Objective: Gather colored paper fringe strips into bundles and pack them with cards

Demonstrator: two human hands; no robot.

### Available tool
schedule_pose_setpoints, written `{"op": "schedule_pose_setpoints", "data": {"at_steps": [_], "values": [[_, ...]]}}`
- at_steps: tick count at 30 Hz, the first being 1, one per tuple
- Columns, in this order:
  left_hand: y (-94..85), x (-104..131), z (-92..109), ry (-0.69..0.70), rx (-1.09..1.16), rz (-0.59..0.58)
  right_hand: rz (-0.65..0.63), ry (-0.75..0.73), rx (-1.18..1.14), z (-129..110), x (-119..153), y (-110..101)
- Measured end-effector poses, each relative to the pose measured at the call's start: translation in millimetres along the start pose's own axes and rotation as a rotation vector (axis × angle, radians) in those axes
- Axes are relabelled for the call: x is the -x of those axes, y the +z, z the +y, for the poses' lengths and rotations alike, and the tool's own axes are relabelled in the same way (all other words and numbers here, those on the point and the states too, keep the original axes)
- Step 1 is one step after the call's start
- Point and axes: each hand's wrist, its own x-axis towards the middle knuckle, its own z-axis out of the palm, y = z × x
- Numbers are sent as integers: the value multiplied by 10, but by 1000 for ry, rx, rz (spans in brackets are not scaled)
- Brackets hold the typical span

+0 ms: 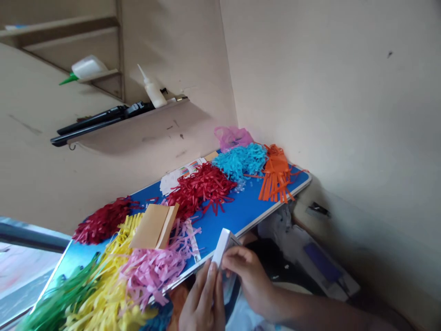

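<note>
While the white box (221,247) pointed lengthwise toward the table (246,209), left hand (204,296) and right hand (250,275) gripped its sides

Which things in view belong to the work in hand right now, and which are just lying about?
In hand:
white box-like piece, with the left hand and right hand both on it

Seemingly just lying about:
brown card
yellow fringe
pink fringe
orange fringe
light-blue fringe
green-tipped bottle

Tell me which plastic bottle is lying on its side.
The white plastic bottle with the green nozzle; the cream, pale-nozzled plastic bottle stands on the lower wall shelf.
</note>
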Motion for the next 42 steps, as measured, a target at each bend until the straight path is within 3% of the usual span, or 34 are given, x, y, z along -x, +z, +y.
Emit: {"op": "schedule_pose_setpoints", "data": {"at_steps": [14, 20, 23, 28, 35, 42], "values": [[12, 22, 62, 58, -24, -38, 96, -36, 156, -104, 57, 94], [-61, -7, 22, 54, -99, -129, 101, -62, 169, -119, 52, 95], [-77, -22, 7, 94, -54, -178, 82, -66, 120, -98, 52, 88], [-72, -10, 5, 62, -68, -157, 65, -68, 91, -60, 55, 68], [-111, -20, -27, 39, -128, -215, 47, -62, 96, -26, 33, 21], [-118, -6, -65, -14, -59, -249, -9, -124, 328, -6, -21, -45]]}}
